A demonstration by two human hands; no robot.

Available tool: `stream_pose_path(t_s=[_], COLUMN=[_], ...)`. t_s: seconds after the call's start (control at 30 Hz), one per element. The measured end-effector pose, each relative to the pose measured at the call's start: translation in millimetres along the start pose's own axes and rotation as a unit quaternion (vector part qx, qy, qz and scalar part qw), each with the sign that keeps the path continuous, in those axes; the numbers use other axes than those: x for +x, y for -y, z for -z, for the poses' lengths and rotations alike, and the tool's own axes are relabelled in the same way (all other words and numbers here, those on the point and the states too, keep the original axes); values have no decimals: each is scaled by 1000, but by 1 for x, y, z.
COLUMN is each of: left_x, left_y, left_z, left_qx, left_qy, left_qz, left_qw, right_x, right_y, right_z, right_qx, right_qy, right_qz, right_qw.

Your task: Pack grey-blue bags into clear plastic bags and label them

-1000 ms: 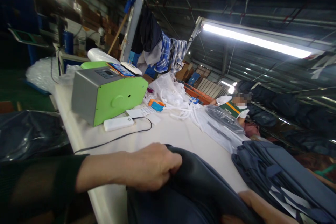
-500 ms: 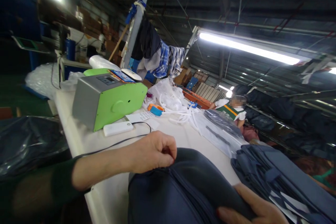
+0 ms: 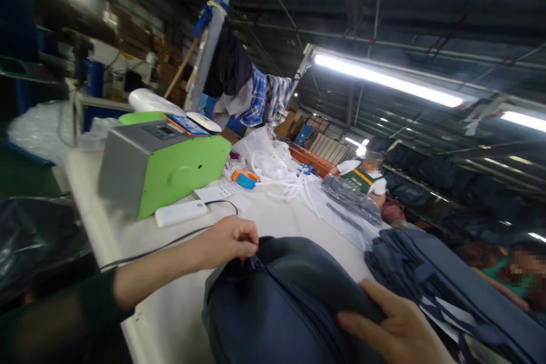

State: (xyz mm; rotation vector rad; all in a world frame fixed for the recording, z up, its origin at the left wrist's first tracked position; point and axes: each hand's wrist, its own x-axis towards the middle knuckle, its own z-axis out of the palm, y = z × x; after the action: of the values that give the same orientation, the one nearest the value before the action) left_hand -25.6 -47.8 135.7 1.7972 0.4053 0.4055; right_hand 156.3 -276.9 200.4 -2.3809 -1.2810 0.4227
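Note:
A dark navy bag [image 3: 277, 307] lies on the white table [image 3: 298, 224] right in front of me. My left hand [image 3: 228, 240] is closed in a pinch at the bag's top edge, on what looks like its zipper; the pull itself is too small to make out. My right hand [image 3: 396, 327] grips the bag's right side, fingers wrapped over the fabric.
A green and grey machine [image 3: 162, 162] stands at the left, with a white power bank [image 3: 181, 212] and black cable beside it. White cords and plastic bags [image 3: 273, 162] lie behind. A stack of navy bags [image 3: 447, 290] sits at the right. Other people work beyond the table.
My left hand has slid along the bag's top edge and shifted from a fist to a pinch. My right hand has come up into view on the bag's right side.

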Motion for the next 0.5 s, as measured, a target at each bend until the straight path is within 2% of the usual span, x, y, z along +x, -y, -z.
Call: stream_pose_path(t_s=[0.07,0.13,0.23,0.3,0.4,0.5], left_x=[-7,-13,-11,-1,21,37], left_y=[-13,-27,-47,-59,-72,-77], left_z=[-3,-10,-32,-50,-71,-79], left_qx=[147,266,333,368,419,460], left_qy=[-14,-22,31,75,125,110], left_qz=[-79,-187,-280,-293,-271,-240], left_qw=[986,945,900,879,858,848], right_x=[-2,0,6,7,-3,-34], right_y=[8,13,17,18,17,4], right_z=[2,3,6,10,22,39], right_qx=[10,8,-9,-20,-44,-77], right_qy=[-12,-20,-36,-41,-25,8], right_qz=[-1,-1,2,14,44,53], right_qw=[1000,1000,999,999,998,996])
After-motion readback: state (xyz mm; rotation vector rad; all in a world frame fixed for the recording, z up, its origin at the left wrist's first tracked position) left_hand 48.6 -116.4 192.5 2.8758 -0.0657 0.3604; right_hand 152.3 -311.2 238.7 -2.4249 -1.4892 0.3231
